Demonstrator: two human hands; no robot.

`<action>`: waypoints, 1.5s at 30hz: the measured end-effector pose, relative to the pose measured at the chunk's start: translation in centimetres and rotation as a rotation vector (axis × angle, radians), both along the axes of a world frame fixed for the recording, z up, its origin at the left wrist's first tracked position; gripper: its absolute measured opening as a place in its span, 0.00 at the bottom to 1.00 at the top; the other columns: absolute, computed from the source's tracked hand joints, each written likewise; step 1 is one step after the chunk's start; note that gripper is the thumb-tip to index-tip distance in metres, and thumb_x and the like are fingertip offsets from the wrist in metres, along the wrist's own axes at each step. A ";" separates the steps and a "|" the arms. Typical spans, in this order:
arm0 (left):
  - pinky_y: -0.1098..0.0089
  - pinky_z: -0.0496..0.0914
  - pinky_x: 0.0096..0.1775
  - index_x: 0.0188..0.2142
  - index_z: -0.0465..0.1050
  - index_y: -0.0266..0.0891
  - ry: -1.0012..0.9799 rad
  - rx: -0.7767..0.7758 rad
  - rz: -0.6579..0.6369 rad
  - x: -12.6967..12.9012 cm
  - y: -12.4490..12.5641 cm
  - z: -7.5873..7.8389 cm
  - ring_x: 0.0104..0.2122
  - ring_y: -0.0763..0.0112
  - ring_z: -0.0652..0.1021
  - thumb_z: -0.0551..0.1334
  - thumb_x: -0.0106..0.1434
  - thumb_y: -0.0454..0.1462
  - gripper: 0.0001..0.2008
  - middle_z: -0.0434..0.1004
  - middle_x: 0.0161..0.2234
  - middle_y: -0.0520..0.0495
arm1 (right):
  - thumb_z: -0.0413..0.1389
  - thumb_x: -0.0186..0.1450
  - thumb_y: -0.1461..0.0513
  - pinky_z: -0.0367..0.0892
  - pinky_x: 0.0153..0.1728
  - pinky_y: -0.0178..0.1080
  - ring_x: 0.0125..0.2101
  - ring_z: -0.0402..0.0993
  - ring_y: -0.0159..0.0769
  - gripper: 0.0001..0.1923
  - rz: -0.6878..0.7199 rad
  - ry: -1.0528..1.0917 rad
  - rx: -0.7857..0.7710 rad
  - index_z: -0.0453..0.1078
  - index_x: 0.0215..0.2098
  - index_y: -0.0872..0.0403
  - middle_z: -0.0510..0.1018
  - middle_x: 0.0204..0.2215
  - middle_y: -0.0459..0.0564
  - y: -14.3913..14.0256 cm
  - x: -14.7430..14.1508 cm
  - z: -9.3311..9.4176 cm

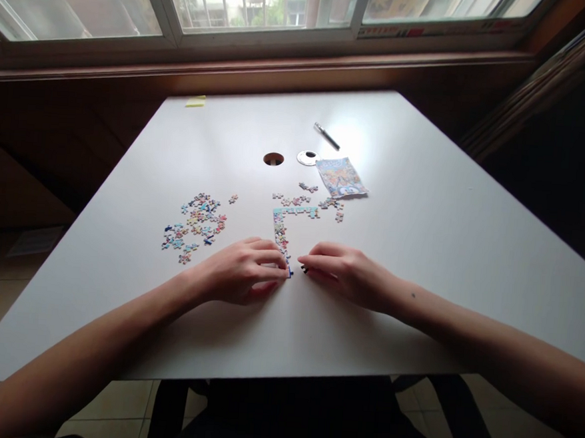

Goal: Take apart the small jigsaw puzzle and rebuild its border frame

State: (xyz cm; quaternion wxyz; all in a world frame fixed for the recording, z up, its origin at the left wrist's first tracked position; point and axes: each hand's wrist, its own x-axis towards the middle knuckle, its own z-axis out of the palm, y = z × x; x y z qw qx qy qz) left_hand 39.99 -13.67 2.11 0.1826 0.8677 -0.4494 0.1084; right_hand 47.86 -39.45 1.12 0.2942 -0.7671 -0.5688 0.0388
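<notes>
An L-shaped strip of joined jigsaw pieces (pixel 279 230) lies on the white table, with a light blue row along its far side. My left hand (pixel 249 269) is at its near end, fingers bent and closed on the dark blue corner piece (pixel 289 273), partly covering it. Just to the right, my right hand (pixel 341 270) pinches a small dark puzzle piece (pixel 304 268) between thumb and fingertips. A small gap separates this piece from the strip. More of the piece is hidden by the fingers.
A pile of loose puzzle pieces (pixel 199 219) lies to the left. Several others (pixel 294 200) are scattered beyond the strip. Farther back are a printed picture sheet (pixel 343 176), a pen (pixel 327 136), a round cover (pixel 304 158), a table hole (pixel 273 154) and a yellow note (pixel 196 101).
</notes>
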 end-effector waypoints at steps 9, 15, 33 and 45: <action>0.60 0.75 0.48 0.47 0.74 0.40 -0.008 -0.021 -0.016 -0.1 0.0 -0.2 0.45 0.63 0.77 0.62 0.63 0.31 0.12 0.80 0.44 0.43 | 0.49 0.72 0.63 0.71 0.40 0.37 0.37 0.74 0.35 0.13 0.029 -0.026 0.027 0.73 0.50 0.54 0.76 0.41 0.55 0.1 -0.2 -0.3; 0.60 0.75 0.47 0.48 0.74 0.39 -0.006 -0.043 -0.036 -0.1 0.0 -0.4 0.46 0.62 0.77 0.61 0.64 0.31 0.13 0.80 0.45 0.43 | 0.50 0.71 0.63 0.71 0.39 0.36 0.37 0.74 0.34 0.12 0.037 -0.035 0.045 0.74 0.49 0.55 0.74 0.41 0.55 0.2 -0.4 -0.7; 0.59 0.76 0.47 0.50 0.74 0.39 -0.012 -0.070 -0.038 0.1 0.1 -0.7 0.46 0.61 0.77 0.63 0.62 0.31 0.16 0.80 0.45 0.42 | 0.55 0.68 0.63 0.70 0.36 0.36 0.34 0.71 0.33 0.09 -0.038 0.087 0.067 0.75 0.45 0.53 0.72 0.37 0.52 1.4 -1.2 -1.0; 0.59 0.76 0.47 0.49 0.74 0.40 0.000 -0.064 -0.035 0.0 0.0 -0.5 0.45 0.62 0.77 0.63 0.61 0.32 0.16 0.80 0.44 0.43 | 0.55 0.69 0.63 0.70 0.35 0.35 0.33 0.73 0.32 0.08 0.019 0.124 0.124 0.76 0.41 0.53 0.75 0.37 0.52 0.5 -0.4 -1.2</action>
